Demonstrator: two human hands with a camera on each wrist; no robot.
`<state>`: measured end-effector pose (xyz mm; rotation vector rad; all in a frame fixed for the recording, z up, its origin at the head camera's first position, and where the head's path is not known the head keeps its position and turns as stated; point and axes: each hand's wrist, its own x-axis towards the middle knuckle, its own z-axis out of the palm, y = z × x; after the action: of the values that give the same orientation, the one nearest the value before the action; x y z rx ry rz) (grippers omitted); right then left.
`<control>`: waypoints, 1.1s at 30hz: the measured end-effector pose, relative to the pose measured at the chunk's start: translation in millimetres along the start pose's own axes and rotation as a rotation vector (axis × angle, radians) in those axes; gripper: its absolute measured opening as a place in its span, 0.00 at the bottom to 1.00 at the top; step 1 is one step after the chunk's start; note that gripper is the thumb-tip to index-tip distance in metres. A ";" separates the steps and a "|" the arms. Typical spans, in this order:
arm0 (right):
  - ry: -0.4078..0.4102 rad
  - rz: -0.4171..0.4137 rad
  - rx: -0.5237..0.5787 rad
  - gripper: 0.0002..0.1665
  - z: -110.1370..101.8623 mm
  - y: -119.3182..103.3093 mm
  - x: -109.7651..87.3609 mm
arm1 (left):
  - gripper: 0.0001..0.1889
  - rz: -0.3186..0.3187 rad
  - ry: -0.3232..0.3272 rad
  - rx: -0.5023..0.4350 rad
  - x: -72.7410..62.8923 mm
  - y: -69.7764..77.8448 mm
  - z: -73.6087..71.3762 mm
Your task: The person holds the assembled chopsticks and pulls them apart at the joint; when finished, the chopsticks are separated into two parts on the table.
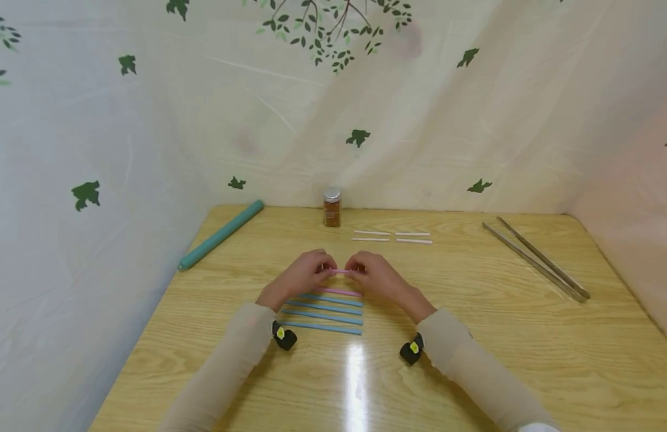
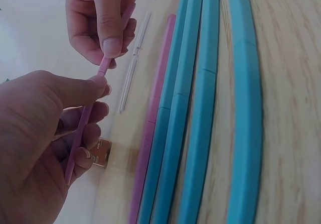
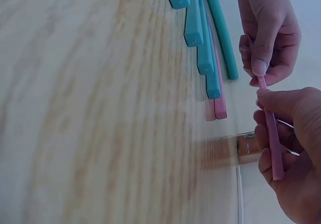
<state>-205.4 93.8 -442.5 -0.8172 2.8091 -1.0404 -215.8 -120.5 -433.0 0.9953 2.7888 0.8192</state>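
Between thumb and fingers, my left hand (image 1: 308, 275) pinches one end of a thin pink stick (image 1: 341, 271), raised above the table. My right hand (image 1: 381, 277) pinches the other end, with the two hands close together. A fine line crosses the stick between the thumbs in the left wrist view. Below the hands lie a second pink stick (image 1: 341, 292) and several blue sticks (image 1: 333, 322), roughly parallel. These square-edged sticks show a thin seam partway along in the left wrist view. My left forearm hides some of their left ends in the head view.
Several short white sticks (image 1: 413, 234) lie in two rows behind the hands. A brown-filled jar (image 1: 332, 210) with a silver lid stands near the back edge. A long teal rod (image 1: 221, 235) lies at left, metal tongs (image 1: 538, 259) at right. A patterned sheet (image 1: 290, 150) encloses the table.
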 end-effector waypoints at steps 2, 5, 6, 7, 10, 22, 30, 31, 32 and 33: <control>-0.002 -0.008 -0.003 0.06 0.1 0.2 0.1 | 0.07 -0.003 -0.003 -0.003 0.2 1.3 -0.3; 0.003 -0.017 0.000 0.06 -0.2 0.7 -0.1 | 0.07 -0.003 -0.001 -0.002 0.9 2.5 -0.7; 0.006 -0.021 0.002 0.05 -0.4 0.7 -0.2 | 0.07 0.001 0.002 -0.003 1.1 2.5 -0.8; 0.007 -0.024 0.004 0.05 -0.6 0.9 -0.2 | 0.07 0.010 0.006 -0.003 1.3 2.5 -0.9; 0.006 -0.029 0.014 0.05 -1.4 1.8 -0.3 | 0.07 0.027 0.016 -0.010 1.9 1.3 -0.8; -0.003 -0.057 0.002 0.05 -2.8 6.2 -0.6 | 0.06 0.137 0.101 -0.042 4.4 -5.3 2.9; 0.011 -0.067 -0.014 0.05 -4.6 5.9 -4.1 | 0.05 0.107 0.111 -0.051 7.7 -5.4 4.8; 0.011 -0.064 -0.010 0.05 -5.1 5.9 -4.6 | 0.05 0.106 0.113 -0.049 8.2 -5.3 4.9; 0.012 -0.065 -0.008 0.05 -5.7 5.9 -5.0 | 0.05 0.111 0.119 -0.048 8.5 -4.9 4.7; 0.011 -0.066 -0.003 0.05 -6.6 5.8 -5.7 | 0.05 0.111 0.123 -0.047 8.8 -4.5 4.6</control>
<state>-204.6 104.2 -441.8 -0.9139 2.8114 -1.0519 -224.2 -116.0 -438.3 1.1383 2.8208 0.9879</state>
